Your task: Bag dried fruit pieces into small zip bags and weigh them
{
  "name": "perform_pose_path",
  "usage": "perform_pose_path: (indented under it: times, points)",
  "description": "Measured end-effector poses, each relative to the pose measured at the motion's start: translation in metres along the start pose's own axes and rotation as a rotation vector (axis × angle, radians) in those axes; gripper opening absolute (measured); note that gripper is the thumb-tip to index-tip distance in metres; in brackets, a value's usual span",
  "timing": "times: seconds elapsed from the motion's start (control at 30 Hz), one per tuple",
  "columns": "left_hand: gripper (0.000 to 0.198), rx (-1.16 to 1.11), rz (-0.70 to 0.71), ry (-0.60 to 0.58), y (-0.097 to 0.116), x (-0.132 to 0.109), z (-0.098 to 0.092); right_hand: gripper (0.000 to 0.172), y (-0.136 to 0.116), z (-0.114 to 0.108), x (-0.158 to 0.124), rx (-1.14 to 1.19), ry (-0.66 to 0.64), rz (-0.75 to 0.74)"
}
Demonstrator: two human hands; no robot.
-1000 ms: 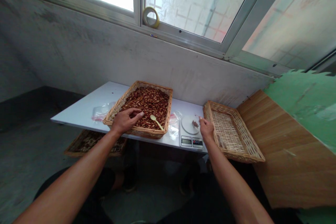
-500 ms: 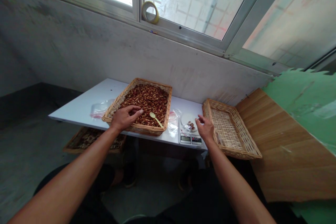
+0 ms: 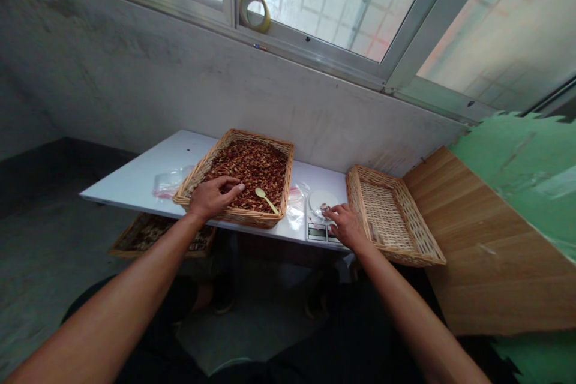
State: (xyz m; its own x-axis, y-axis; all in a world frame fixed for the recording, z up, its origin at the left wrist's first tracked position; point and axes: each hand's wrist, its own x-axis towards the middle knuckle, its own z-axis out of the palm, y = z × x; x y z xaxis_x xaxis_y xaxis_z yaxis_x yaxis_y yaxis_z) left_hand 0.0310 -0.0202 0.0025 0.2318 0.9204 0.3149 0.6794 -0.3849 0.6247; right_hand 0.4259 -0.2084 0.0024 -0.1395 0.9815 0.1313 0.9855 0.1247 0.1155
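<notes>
My left hand (image 3: 212, 197) rests over the near left rim of a wicker basket (image 3: 282, 213) filled with brown dried pieces (image 3: 252, 171). Its thumb and fingers are apart with nothing between them. A pale yellow-green spoon (image 3: 265, 199) lies on the pieces, right of this hand. On a white kitchen scale (image 3: 318, 199) sits a small clear plastic bag (image 3: 320, 211) with a few brown pieces in it. My right hand (image 3: 345, 225) reaches over the scale, its fingers closed at the bag's right side and partly covering the display.
An empty-looking wicker basket (image 3: 387, 216) stands at the right, beside a wooden board (image 3: 490, 252). Clear plastic bags (image 3: 168, 183) lie left of the full basket, and more bags (image 3: 297, 201) lie beside the scale. Another basket (image 3: 148, 234) is below the white table (image 3: 130, 177).
My right hand has moved left and down from above the scale's right side onto the small bag, its fingers closing there. My left hand stays at the basket rim.
</notes>
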Motion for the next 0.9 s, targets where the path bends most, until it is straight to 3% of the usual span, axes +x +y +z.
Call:
perform_pose_path:
  times: [0.13,0.27,0.5,0.7,0.8,0.9]
  points:
    - [0.047,0.003,-0.019,-0.009,0.002,0.0,-0.001,0.048,0.004,0.003,0.004,-0.047,-0.028,-0.003]
    - [0.049,0.016,-0.017,-0.015,0.003,0.0,-0.002,0.039,0.002,0.01,0.008,-0.086,-0.023,-0.014]
    - [0.049,-0.001,-0.019,-0.011,0.004,-0.001,-0.001,0.02,0.002,0.032,0.013,0.065,0.149,0.009]
    - [0.049,0.015,-0.016,-0.013,0.004,-0.001,-0.001,0.028,0.007,0.047,0.022,0.492,0.485,0.448]
    - [0.049,0.024,-0.017,-0.018,0.004,0.0,-0.001,0.033,0.018,0.03,0.023,0.604,0.6,0.661]
    - [0.049,0.03,-0.016,-0.008,0.004,0.0,-0.001,0.038,0.039,0.002,0.013,0.584,0.725,0.767]
